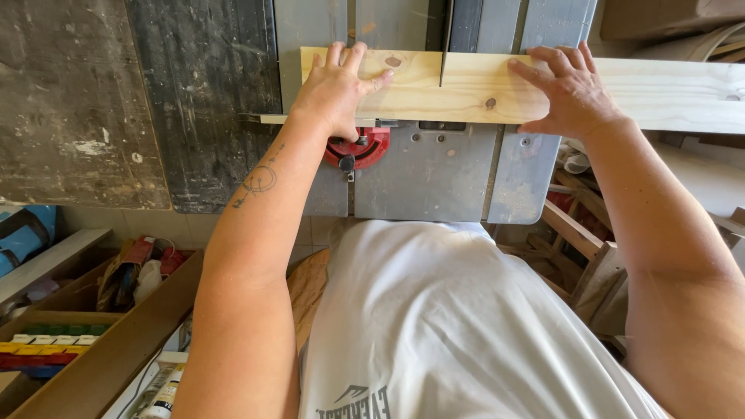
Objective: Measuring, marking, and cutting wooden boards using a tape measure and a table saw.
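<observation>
Nearest the camera is the person's white t-shirt, with 2 bare forearms reaching out over it, the left one tattooed. Down on the left there's an open wooden shelf unit stuffed with odds and ends: a row of small coloured boxes, a bottle, some bags. On the right, below table level, a jumble of wooden scrap frames.

Further out is the grey saw table with 1 red miter gauge sitting just under the left wrist. Across the table lies 1 pale pine board, running off past the right edge of the table. It has 2 knots showing and 1 cut line splitting it near the middle.

Left hand is flat on the short left part, fingers spread, palm pressing down, nothing wrapped in it. Right hand is also flat on the long part, fingers spread, thumb hooked at the near edge.

Beyond on the left is a dark scuffed panel.
</observation>
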